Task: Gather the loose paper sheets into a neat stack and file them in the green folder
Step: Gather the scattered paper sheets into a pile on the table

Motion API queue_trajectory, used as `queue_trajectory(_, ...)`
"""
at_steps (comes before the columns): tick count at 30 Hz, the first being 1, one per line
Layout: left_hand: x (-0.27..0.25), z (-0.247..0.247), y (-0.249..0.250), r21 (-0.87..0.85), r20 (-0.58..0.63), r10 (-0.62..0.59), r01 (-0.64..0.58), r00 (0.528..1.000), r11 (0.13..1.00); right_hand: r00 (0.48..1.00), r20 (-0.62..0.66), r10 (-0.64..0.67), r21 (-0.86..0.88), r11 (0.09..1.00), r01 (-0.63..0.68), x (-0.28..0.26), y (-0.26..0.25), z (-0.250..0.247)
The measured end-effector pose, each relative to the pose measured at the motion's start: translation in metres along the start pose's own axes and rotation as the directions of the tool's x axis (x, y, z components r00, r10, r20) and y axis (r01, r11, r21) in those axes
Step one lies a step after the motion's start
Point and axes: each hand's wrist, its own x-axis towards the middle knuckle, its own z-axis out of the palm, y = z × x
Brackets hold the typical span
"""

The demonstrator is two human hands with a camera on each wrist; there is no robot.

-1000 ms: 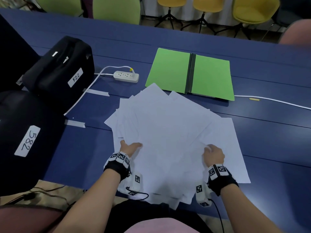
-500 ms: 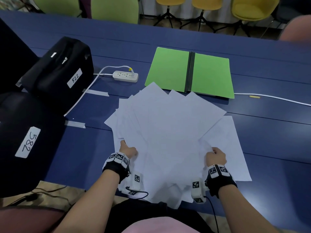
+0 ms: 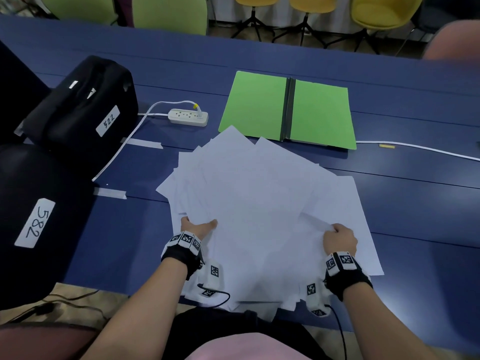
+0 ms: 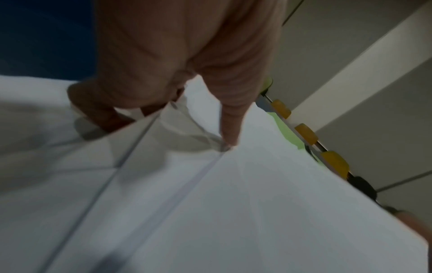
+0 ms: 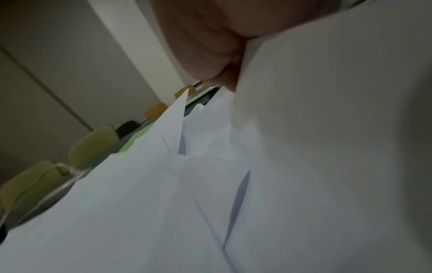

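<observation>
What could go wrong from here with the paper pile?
1. The paper sheets are fanned at many angles, and both the left hand and the right hand grip only the near side, so far sheets may slide off or crease when lifted.
2. Near corners overhang the table edge and could drop.
3. Far corners overlap the green folder, so pushing may shift it.

Dim even room light, soft shadows under the paper sheets (image 3: 259, 203), wide-angle bending at edges, both wrist views blurred.
</observation>
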Motion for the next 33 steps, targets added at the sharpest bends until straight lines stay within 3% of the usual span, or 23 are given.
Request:
queue_trajectory(2,-0.001,0.003,0.001,0.04,-0.026,-0.007,0.008,1.0,0.999,0.996,-0.074,0.056,0.085,0.995,-0.05,0.003,0.002,0.001)
queue_trajectory(4,-0.001,0.004,0.002,0.045,-0.026,0.001,0.0,1.0,0.999,0.993,-0.045,0.105,0.128,0.987,-0.098,0.003,0.005,0.006)
queue_trajectory(6,0.0,0.003,0.001,0.054,-0.016,0.009,-0.009,1.0,0.998,0.986,0.156,0.053,0.112,0.991,-0.071,-0.003,0.01,0.015)
queue_trajectory(8,0.001,0.002,0.0,0.079,-0.006,0.011,-0.011,1.0,0.997,0.923,0.381,-0.042,0.065,0.998,0.019,-0.012,0.011,0.021)
queue_trajectory(9,0.001,0.001,0.0,0.089,-0.002,0.011,-0.01,1.0,0.996,0.899,0.428,-0.092,0.045,0.996,0.08,-0.013,0.011,0.024)
queue_trajectory(12,0.002,0.001,-0.001,0.099,0.007,0.008,-0.009,1.0,0.995,0.898,0.394,-0.197,-0.03,0.973,0.227,-0.011,0.007,0.028)
queue_trajectory(17,0.001,0.004,-0.002,0.036,0.012,0.009,-0.01,1.0,0.999,0.937,0.268,-0.223,0.017,0.974,0.227,0.001,0.003,0.024)
queue_trajectory(21,0.005,0.003,0.0,-0.104,0.013,-0.027,0.028,1.0,0.994,0.9,0.361,-0.244,-0.04,0.96,0.276,0.002,-0.001,0.023)
queue_trajectory(26,0.006,0.007,-0.006,-0.11,-0.007,-0.011,0.01,1.0,0.994,0.91,0.351,-0.221,0.038,0.974,0.222,0.001,-0.006,0.026)
queue_trajectory(28,0.007,0.008,-0.009,-0.052,-0.02,-0.003,0.002,1.0,0.999,0.852,0.456,-0.256,0.014,0.96,0.281,-0.006,-0.009,0.033)
queue_trajectory(30,0.01,0.009,-0.011,0.04,-0.025,0.011,-0.01,1.0,0.999,0.733,0.626,-0.265,-0.031,0.931,0.363,-0.01,-0.012,0.039)
queue_trajectory(32,0.013,0.01,-0.011,0.109,-0.022,0.024,-0.021,0.999,0.994,0.702,0.671,-0.24,-0.005,0.945,0.328,-0.005,-0.019,0.04)
queue_trajectory(33,0.014,0.01,-0.011,0.148,-0.014,0.022,-0.02,1.0,0.989,0.72,0.656,-0.226,0.06,0.967,0.248,-0.001,-0.024,0.039)
